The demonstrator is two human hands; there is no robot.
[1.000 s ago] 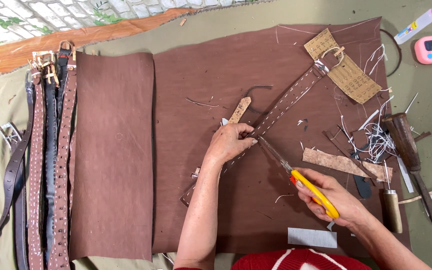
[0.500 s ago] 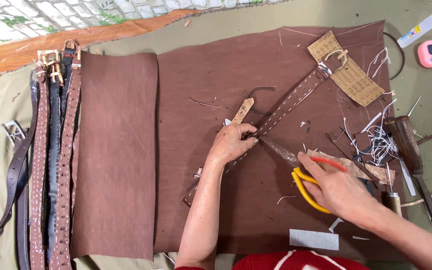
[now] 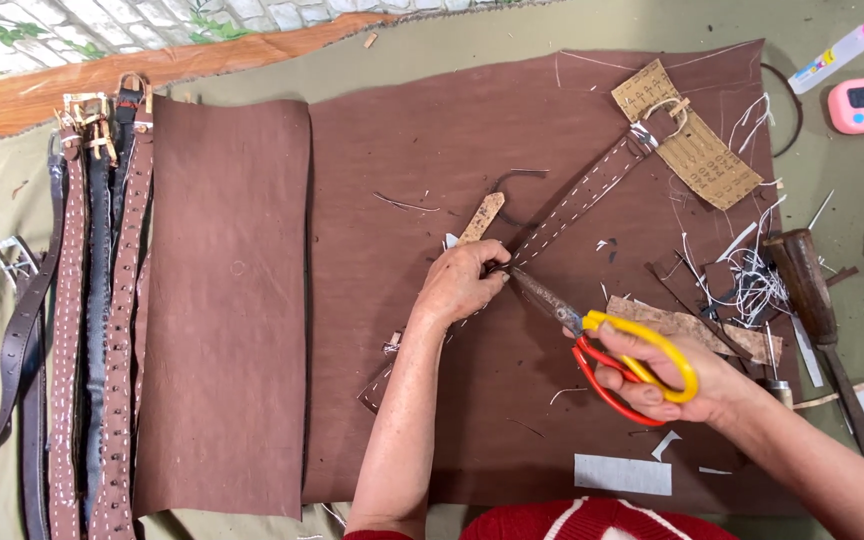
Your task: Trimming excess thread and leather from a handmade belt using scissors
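Left hand [image 3: 464,282] pins the belt [image 3: 584,192]; right hand [image 3: 674,378] grips yellow-handled scissors [image 3: 592,330].

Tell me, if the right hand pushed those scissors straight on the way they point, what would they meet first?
Probably the left hand, pressing the stitched strap; the scissors in the right hand already point at its fingertips.

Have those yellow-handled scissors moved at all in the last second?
Yes. The scissors, held in the right hand, now point their blades up-left toward the stitched belt; the handles sit lower, farther from the tan scrap.
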